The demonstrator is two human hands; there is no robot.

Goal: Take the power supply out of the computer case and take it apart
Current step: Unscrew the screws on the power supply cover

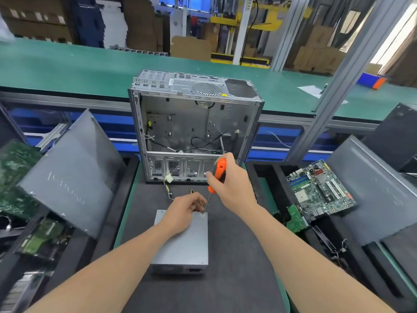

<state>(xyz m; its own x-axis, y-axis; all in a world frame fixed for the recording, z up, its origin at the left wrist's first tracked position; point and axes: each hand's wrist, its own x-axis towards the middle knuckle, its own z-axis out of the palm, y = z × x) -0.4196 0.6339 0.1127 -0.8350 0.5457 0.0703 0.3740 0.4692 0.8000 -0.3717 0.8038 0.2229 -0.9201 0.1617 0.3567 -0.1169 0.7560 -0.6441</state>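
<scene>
Holds the supply (182,240) flat on the dark worktop (237,267) with the left hand (185,208), fingers (199,201) curled over its far edge. Grips an orange screwdriver (217,175) in the right hand (234,184), fingers wrapped tight round the handle. Points the tip down onto the far right corner of the supply's top, right beside the left fingers. Out of the case (194,123) already, with the open case standing just behind, loose wires inside. Green board (320,188) off to the right, grey panel (67,172) leaning on the left.
</scene>
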